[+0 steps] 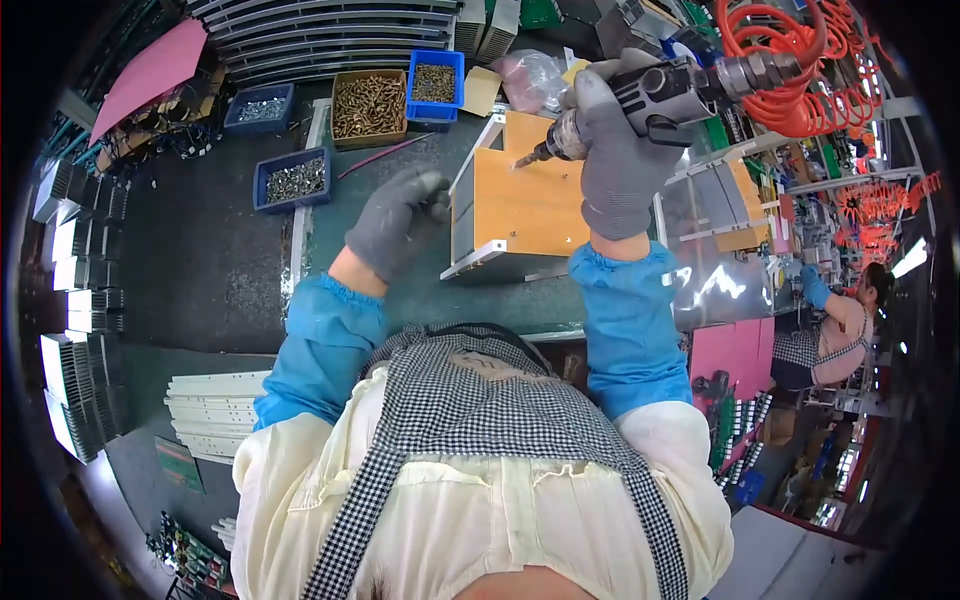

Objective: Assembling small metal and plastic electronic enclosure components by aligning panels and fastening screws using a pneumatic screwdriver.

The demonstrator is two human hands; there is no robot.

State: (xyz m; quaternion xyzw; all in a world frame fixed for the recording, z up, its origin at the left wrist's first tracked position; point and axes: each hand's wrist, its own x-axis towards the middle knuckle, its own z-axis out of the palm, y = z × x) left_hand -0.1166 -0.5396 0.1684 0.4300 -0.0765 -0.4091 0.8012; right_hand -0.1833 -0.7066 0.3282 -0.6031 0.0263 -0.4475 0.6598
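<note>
My right hand (622, 175), in a grey glove, grips a black and silver air screwdriver (655, 95). Its bit points down to the left and meets, or nearly meets, the orange panel (530, 205) of a box-shaped unit with pale metal edge strips. Several small holes or screws dot that panel. Just left of the unit, my gloved left hand (393, 222) hovers with curled fingers; whatever they may hold is hidden. Beyond it lie a cardboard box of brass-coloured screws (369, 106), a blue bin of small screws (434, 84) and a blue bin of silver screws (295, 182).
Red coiled air hoses (770, 60) hang at the upper right. A thin red rod (383, 155) lies by the bins, with a clear plastic bag (533, 78) behind the unit. White slotted strips (212, 412) are stacked at the left. Another person (840, 335) works at far right.
</note>
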